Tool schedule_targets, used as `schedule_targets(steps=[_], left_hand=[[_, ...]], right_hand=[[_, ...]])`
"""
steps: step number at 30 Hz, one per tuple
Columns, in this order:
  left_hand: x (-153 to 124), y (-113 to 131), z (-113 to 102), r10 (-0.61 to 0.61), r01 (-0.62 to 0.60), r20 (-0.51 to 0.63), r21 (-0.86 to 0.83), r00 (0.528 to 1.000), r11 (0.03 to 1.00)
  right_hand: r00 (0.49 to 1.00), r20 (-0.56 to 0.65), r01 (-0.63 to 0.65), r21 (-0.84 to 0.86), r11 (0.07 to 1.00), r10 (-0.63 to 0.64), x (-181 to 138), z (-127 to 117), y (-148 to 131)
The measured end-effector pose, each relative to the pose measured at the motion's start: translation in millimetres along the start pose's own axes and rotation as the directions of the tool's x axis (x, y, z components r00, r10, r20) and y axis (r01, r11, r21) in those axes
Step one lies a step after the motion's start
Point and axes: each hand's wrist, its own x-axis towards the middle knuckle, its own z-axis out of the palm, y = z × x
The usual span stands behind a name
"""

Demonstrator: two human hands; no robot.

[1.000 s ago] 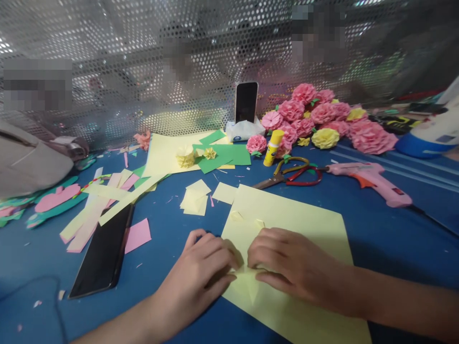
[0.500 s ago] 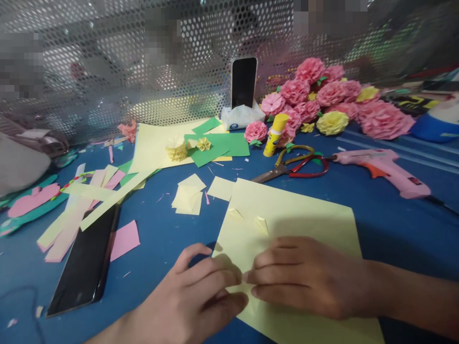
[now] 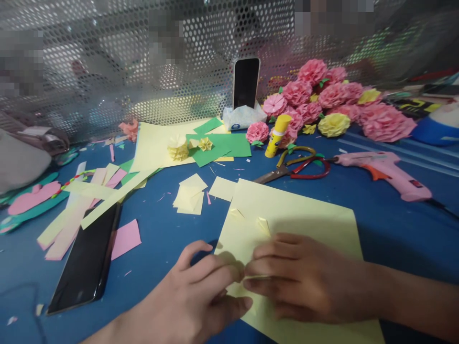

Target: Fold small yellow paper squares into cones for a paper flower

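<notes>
Over a large pale yellow sheet [image 3: 297, 205], my right hand [image 3: 308, 279] pinches a small piece of yellow paper [image 3: 258, 276], of which only a thin edge shows between the fingers. My left hand [image 3: 210, 291] is curled with its fingertips against that edge's left end. Whatever those fingers grip is hidden, and the left thumb sticks out lower down. Two small folded yellow pieces lie on the sheet above my hands, one of them a folded paper petal [image 3: 263, 224]. Small cut yellow squares [image 3: 191, 193] are left of the sheet.
Scissors [image 3: 283, 168], a glue stick [image 3: 278, 136] and a pink glue gun [image 3: 390, 172] lie or stand beyond the sheet. Pink paper flowers [image 3: 333, 95] are heaped at the back right. Leftward lie a black phone [image 3: 84, 267] and paper strips [image 3: 107, 200]. A perforated metal panel [image 3: 201, 91] stands behind.
My right fingers have shifted slightly and tilted, so a thin paper edge now shows between them. My left hand stays almost in place. The view has moved a little.
</notes>
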Motion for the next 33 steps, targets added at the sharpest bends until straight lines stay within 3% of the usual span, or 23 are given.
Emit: schedule_targets(steps=[3, 6, 10, 14, 19, 25, 28, 33], left_hand=[[5, 2, -10, 0.083, -0.081, -0.014, 0.134, 0.996, 0.988], [7, 5, -21, 0.163, -0.174, 0.066, 0.228, 0.984, 0.958], [4, 5, -28, 0.143, -0.171, 0.161, 0.175, 0.977, 0.970], [-1, 4, -27, 0.113, -0.139, 0.186, 0.134, 0.976, 0.981], [0, 7, -30, 0.120, -0.155, 0.215, 0.156, 0.969, 0.975], [5, 0, -33, 0.079, -0.092, 0.281, 0.031, 0.956, 0.995], [5, -7, -31, 0.071, -0.065, 0.236, -0.033, 0.969, 0.997], [2, -3, -32, 0.032, -0.027, 0.032, -0.151, 0.999, 0.988]], right_hand=[[1.000, 0.016, -0.005, -0.034, 0.999, 0.006, 3, -1, -2], [1.000, 0.007, -0.002, -0.078, 0.997, 0.003, 11, -1, -3], [0.999, 0.004, 0.034, -0.113, 0.993, -0.033, 28, 3, -4], [0.999, 0.039, 0.042, -0.126, 0.991, -0.037, 36, 8, -6], [0.999, -0.036, -0.019, -0.192, 0.981, 0.013, 13, 0, -9], [0.996, 0.002, -0.082, -0.240, 0.967, 0.084, -12, -20, -11], [0.995, -0.046, -0.096, -0.248, 0.964, 0.087, -8, -19, -13], [0.994, -0.105, -0.052, -0.309, 0.950, 0.021, 13, -6, -12]])
